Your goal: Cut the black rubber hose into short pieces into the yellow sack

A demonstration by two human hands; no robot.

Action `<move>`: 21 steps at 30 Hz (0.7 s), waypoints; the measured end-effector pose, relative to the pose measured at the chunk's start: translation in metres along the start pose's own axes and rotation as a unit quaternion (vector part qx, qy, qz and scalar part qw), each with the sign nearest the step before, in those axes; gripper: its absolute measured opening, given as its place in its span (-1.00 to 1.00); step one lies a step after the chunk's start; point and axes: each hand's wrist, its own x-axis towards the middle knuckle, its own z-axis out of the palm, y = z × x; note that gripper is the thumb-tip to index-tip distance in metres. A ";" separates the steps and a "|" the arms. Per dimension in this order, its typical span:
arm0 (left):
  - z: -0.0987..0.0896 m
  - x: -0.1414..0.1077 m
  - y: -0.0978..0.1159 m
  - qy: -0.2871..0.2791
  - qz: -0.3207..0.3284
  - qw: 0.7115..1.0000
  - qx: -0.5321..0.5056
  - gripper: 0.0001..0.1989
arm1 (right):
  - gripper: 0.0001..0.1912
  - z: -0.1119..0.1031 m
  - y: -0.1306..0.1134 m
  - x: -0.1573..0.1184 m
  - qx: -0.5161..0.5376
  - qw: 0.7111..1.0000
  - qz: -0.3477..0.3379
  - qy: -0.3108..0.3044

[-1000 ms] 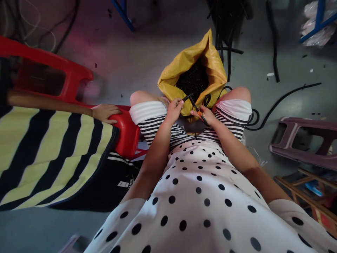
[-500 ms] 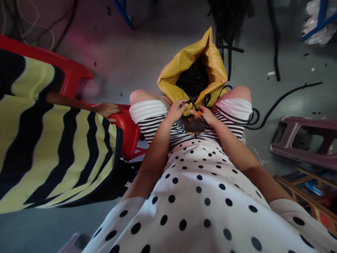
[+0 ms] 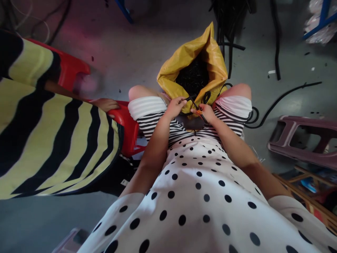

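Note:
My left hand point(image 3: 176, 107) is closed, its fingers pinching the end of a thin black tube point(image 3: 187, 99). My right hand point(image 3: 207, 113) grips scissors point(image 3: 199, 112) with orange on the handle, and their dark blades point up and left toward the tube. Both hands are close together at the near rim of a yellow sack point(image 3: 168, 75) between my knees. Many short black pieces point(image 3: 193, 77) fill the open sack. A loop of black tubing point(image 3: 206, 97) hangs by my right hand. Whether the blades touch the tube I cannot tell.
A long black tube point(image 3: 284, 95) trails across the floor at right, beside a purple stool point(image 3: 286, 135). Dark tubes point(image 3: 230, 21) lie in a pile beyond the sack. At left, a person in a striped top point(image 3: 52, 140) rests a hand by a red plastic seat point(image 3: 126, 121).
My hands stay almost in the same place, with the scissors still at the tube. The person at left has shifted slightly, and the view has moved a little.

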 end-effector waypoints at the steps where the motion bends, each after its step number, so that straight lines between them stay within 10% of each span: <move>1: 0.000 0.000 0.001 0.000 -0.004 1.000 -0.004 -0.83 | -0.20 0.000 0.000 0.000 0.005 1.000 0.000 -0.001; 14: 0.002 -0.004 0.001 -0.073 -0.019 0.997 0.004 -0.74 | -0.28 0.001 0.001 0.000 -0.019 0.999 0.002 0.027; 21: 0.021 -0.013 0.008 -0.159 -0.044 0.986 -0.001 -0.74 | -0.28 -0.001 -0.007 0.000 0.169 0.985 0.025 0.033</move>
